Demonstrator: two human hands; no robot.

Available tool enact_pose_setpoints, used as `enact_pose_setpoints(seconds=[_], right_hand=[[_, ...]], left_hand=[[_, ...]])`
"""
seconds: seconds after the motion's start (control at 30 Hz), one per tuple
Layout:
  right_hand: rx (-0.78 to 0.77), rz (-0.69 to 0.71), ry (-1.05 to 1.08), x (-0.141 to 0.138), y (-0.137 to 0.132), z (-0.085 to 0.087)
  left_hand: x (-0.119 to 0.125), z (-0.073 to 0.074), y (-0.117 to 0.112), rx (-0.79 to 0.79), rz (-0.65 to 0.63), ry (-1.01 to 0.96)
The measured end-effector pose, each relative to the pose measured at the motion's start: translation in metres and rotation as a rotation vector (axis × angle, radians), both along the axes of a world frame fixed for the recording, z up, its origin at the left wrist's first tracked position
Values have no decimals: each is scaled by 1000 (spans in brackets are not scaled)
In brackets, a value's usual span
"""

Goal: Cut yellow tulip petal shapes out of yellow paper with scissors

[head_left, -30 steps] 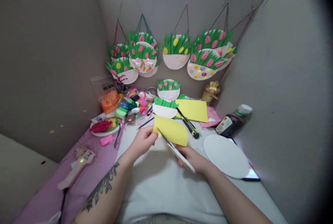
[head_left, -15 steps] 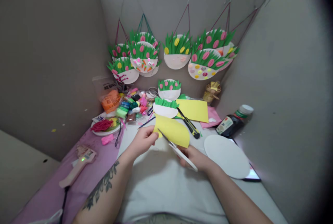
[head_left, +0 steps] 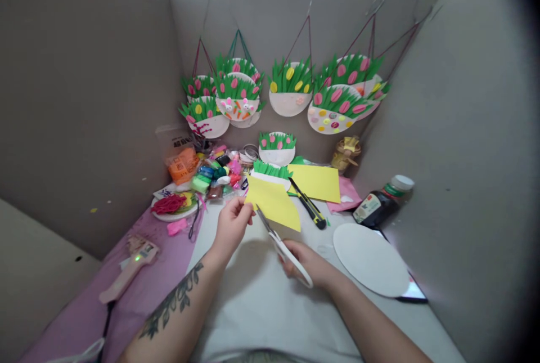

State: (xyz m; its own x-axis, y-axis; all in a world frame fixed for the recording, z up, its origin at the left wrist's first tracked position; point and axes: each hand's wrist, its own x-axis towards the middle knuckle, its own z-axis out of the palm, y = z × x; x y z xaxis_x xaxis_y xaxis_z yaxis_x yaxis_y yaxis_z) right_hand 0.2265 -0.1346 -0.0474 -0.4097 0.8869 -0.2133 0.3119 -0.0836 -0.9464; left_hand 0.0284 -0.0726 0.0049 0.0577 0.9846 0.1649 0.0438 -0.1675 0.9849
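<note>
pinches a yellow sheet (head_left: 276, 204) in the left hand (head_left: 232, 223), narrowly between thumb and fingers, by its near left corner. holds the sheet up over the middle of the bench (head_left: 261, 309), tilted, partly hiding a green-fringed half-plate (head_left: 270, 170) behind. grips scissors (head_left: 291, 256) in the right hand (head_left: 307, 264), closely, by the white handles. sets the narrow blades along the sheet's near edge, just beside the left thumb; cannot tell whether touching the paper or only near.

has a yellow-and-black cutter (head_left: 310, 205) beyond the right hand, at the near left corner of a second yellow sheet (head_left: 318, 182), toward the back edge of the bench. has a white disc (head_left: 371, 259) near the right edge, laid partly over a device (head_left: 415, 291) with a lit screen, with a dark bottle (head_left: 377, 208) just behind. shows small coloured packets (head_left: 215, 174) piled toward the back left corner, and nearer, red yarn (head_left: 167, 204) on a plate (head_left: 169, 218). by the left edge, on a purple cloth (head_left: 164, 284), has a pink corded tool (head_left: 126, 276) with a green light.
</note>
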Motion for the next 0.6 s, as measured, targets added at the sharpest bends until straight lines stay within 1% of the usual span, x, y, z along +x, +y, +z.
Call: enact_pose_setpoints(seconds=[0.1, 0.17, 0.23, 0.33, 0.37, 0.43, 0.5, 0.6], right_hand=[[27, 3, -22, 2, -3, 1], [29, 28, -3, 5, -4, 1], [-22, 110, 28, 9, -5, 1], [-153, 274, 69, 15, -8, 5], [-190, 298, 105, 17, -9, 8], [-206, 280, 208, 18, -11, 13], [-142, 218, 295, 18, -12, 18], [-32, 181, 304, 17, -11, 16]], left_hand=[[-4, 1, 2, 12, 25, 21], [-5, 2, 3, 18, 15, 21], [-6, 1, 4, 29, -4, -4], [-6, 1, 5, 32, -22, -68], [-7, 1, 6, 27, -28, -82], [-8, 2, 6, 18, -42, -85], [-9, 3, 7, 19, -57, -63], [-10, 5, 6, 22, -89, -24]])
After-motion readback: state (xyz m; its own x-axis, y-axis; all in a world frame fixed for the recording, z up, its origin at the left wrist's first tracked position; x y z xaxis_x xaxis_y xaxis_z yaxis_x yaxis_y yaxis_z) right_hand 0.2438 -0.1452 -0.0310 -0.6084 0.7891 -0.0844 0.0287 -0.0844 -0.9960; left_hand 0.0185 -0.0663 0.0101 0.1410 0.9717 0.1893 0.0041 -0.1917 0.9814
